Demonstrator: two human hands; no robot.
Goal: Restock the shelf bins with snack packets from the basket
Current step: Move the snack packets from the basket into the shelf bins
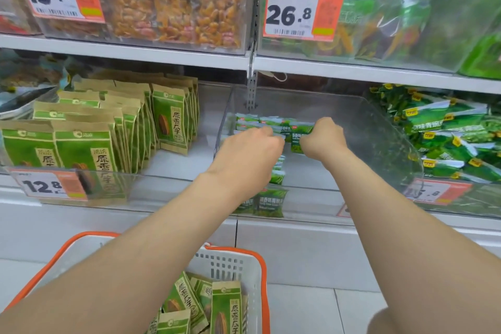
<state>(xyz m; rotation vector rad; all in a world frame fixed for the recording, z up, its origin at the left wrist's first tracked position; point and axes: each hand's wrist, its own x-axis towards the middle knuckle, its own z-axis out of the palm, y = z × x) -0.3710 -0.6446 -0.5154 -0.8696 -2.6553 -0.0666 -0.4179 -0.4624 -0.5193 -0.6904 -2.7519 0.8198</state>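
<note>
Both my hands reach into a clear plastic shelf bin [379,144] on the middle shelf. My left hand [252,154] has its fingers curled round small green snack packets [279,171] stacked along the bin's left side. My right hand [324,141] is curled and pinches a small green packet [298,138] near the back of the bin. More of the same packets stand at the bin's front [268,203]. Below me sits a white basket with an orange rim [244,266] holding green-and-tan sunflower seed bags [225,306].
To the left, rows of green-and-tan seed bags [89,144] fill the neighbouring bin with a 12.8 price tag [48,184]. To the right is a bin of loose green packets [447,138]. The shelf above holds bins of orange snacks [173,8] and green bags [393,22].
</note>
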